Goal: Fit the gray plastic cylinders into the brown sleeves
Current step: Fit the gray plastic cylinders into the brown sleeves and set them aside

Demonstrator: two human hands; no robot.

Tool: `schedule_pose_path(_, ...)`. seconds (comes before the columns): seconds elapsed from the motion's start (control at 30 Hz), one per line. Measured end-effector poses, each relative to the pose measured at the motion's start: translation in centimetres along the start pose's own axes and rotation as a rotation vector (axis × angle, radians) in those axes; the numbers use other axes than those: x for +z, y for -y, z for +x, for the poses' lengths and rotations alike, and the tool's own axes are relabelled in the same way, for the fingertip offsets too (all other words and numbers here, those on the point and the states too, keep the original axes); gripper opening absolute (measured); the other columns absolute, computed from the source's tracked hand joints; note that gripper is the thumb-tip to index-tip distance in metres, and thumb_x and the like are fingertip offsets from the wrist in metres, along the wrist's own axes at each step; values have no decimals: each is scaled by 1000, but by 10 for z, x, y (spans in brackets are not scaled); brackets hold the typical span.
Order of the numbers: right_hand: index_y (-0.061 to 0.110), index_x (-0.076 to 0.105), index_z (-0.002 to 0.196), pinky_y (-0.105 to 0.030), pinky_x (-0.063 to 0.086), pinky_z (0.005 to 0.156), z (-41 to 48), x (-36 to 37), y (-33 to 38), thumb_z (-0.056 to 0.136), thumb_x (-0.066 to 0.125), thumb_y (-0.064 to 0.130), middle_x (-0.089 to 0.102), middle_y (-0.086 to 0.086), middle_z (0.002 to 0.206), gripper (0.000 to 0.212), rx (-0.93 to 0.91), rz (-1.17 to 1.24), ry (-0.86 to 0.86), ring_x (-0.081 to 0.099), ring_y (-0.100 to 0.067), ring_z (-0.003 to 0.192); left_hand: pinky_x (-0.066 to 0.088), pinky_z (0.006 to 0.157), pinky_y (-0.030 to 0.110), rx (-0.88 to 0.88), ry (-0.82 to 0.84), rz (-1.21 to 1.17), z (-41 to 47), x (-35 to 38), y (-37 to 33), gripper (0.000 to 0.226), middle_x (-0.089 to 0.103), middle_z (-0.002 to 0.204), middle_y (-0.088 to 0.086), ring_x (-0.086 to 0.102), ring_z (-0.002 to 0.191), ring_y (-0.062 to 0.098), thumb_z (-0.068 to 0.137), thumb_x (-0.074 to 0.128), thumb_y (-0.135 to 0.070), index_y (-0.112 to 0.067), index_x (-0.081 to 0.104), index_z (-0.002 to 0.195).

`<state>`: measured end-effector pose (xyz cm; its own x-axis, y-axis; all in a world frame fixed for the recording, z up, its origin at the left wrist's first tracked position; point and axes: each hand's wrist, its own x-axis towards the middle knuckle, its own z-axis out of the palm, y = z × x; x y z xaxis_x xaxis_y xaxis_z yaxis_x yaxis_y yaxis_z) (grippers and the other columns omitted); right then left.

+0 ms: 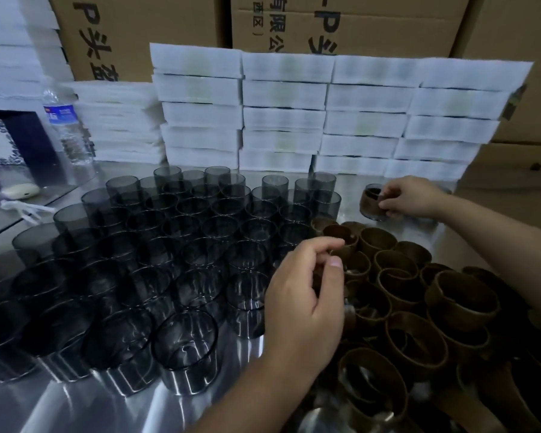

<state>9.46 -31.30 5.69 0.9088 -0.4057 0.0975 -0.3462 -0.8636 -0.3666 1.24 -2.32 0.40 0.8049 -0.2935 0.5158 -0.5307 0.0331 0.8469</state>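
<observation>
**Sleeving station, head view.** The right grip [411, 196], reaching to the far side, is clamped round a sleeved cylinder [372, 203]. Its fingers curl over the rim and side, and the piece is tilted with its base at or just above the surface [75, 407]. This is probably the setting-down of a finished piece, clear of the unworked stock. The left grip [303, 295] hovers nearer the body, fingers and thumb curled toward each other at the near edge of the brown sleeves [397, 276]. Whether it has closed on a sleeve cannot be told, since the fingers hide the contact. The sleeves lie heaped to the right of and beyond the left grip, open ends mostly upward, so that one can be pinched by its wall. The gray cylinders [181, 232] stand upright, mouths up, packed in rows to the left of the left grip, whose knuckles are just beside the nearest ones. This layout likely puts both parts within one short reach. Behind both grips, well apart, white foam-like packs [281, 120] are stacked against cardboard cartons [356, 23].
</observation>
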Motion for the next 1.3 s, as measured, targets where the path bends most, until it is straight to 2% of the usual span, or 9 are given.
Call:
schedule_pose_path(0.17, 12, 63, 101, -23, 48, 56, 17, 10, -4, 91, 61, 14, 69, -9, 87, 10, 55, -29, 28, 68, -19, 74, 51, 82, 39, 41, -6, 14, 1, 0, 0, 23, 63, 90, -21, 61, 88, 5, 87, 38, -48, -49, 57, 100)
schedule_pose_path(0.3, 8, 62, 104, -22, 45, 52, 22, 14, -8, 92, 59, 11, 66, -7, 78, 14, 99, 3, 39, 65, -18, 68, 50, 82, 32, 71, -27, 1, 0, -1, -1, 22, 64, 90, -21, 62, 91, 5, 88, 39, -44, -46, 58, 99)
schedule_pose_path(0.4, 6, 61, 109, -21, 41, 50, 23, 17, -10, 93, 56, 10, 65, -11, 89, 17, 139, 5, 34, 60, -14, 67, 50, 82, 34, 76, -18, 5, -1, 0, 0, 23, 64, 88, -21, 62, 91, 5, 87, 39, -44, -46, 59, 99)
schedule_pose_path(0.5, 7, 56, 123, -30, 50, 70, 24, 16, -2, 93, 51, 7, 61, -17, 114, 30, 130, -56, -50, 61, -27, 93, 51, 82, 37, 88, -18, 5, -1, 0, 0, 24, 64, 88, -21, 62, 90, 6, 87, 40, -44, -45, 59, 101)
schedule_pose_path(0.6, 10, 51, 131, -38, 42, 96, 24, 15, 21, 89, 51, 6, 49, -16, 135, 42, -61, -138, -159, 50, -30, 119, 52, 78, 32, 117, -51, -26, 1, -1, 0, 25, 63, 86, -16, 63, 88, 10, 88, 42, -41, -43, 56, 109)
schedule_pose_path(0.77, 12, 35, 145, -36, 36, 107, 22, 34, 63, 84, 43, -9, 33, -15, 149, 64, -241, -315, 150, 38, -31, 132, 46, 76, 13, 144, -94, -84, 2, -1, 2, 29, 61, 85, -14, 62, 86, 10, 87, 44, -38, -44, 47, 116)
schedule_pose_path(0.9, 5, 46, 136, -40, 34, 109, 26, 43, 69, 88, 47, 1, 35, -15, 147, 48, -282, -497, 278, 36, -29, 134, 43, 78, 10, 178, -110, -111, 3, -1, 5, 32, 60, 81, -13, 61, 82, 9, 87, 44, -34, -41, 43, 119)
schedule_pose_path(1.07, 9, 60, 116, -36, 43, 93, 27, 44, 57, 92, 58, 20, 48, -11, 124, 27, -325, -482, 198, 49, -28, 115, 43, 79, 12, 203, -100, -142, 3, -1, 5, 34, 59, 79, -12, 61, 81, 10, 88, 45, -34, -37, 42, 121)
schedule_pose_path(1.3, 5, 61, 115, -31, 37, 92, 16, 24, 47, 94, 55, 22, 49, -14, 128, 27, -347, -355, 72, 44, -30, 123, 43, 78, 14, 240, -75, -101, 3, -3, 3, 34, 57, 77, -13, 60, 79, 11, 87, 48, -34, -36, 43, 120)
